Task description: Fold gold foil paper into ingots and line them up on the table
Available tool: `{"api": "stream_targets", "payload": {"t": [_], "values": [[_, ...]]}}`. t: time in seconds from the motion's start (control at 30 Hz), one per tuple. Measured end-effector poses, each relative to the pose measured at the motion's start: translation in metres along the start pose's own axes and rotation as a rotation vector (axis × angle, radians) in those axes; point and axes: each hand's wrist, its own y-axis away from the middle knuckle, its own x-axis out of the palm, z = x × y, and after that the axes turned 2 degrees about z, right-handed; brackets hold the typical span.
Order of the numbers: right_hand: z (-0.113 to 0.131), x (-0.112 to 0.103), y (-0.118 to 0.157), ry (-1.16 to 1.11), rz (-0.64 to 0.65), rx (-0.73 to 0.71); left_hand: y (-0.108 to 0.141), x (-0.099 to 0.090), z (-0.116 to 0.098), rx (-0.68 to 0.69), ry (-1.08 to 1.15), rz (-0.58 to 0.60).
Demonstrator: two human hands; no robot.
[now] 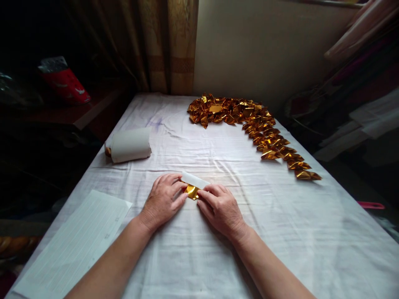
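Note:
A small piece of shiny gold paper (192,191) with a white strip (195,180) along its far side lies on the white cloth in the middle of the table. My left hand (164,196) grips its left end, fingers bent and thumb near the lower edge. From the right, my right hand (222,206) holds the other end between thumb and fingers. The gold middle shows between both hands, while its ends are hidden under the fingertips.
Many folded gold pieces (230,110) curve along the table's back and right side. A white roll (131,145) lies at left, above lined paper sheets (77,245). A red container (66,85) stands on a brown surface (96,104) at back left. A curtain hangs behind.

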Motion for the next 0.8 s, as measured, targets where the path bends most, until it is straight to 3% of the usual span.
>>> {"api": "stream_targets", "payload": {"t": [0.2,0.53,0.8], "values": [[0.001,-0.002,-0.003,-0.012,0.013,0.039,0.001,-0.005,0.022,0.113,0.037,0.04],[-0.006,-0.005,-0.004,-0.01,0.042,0.0,0.002,-0.005,0.013,0.185,-0.118,-0.006],[-0.012,-0.005,-0.005,-0.028,0.054,0.037,0.002,0.002,0.006,0.176,-0.072,-0.01]]}}
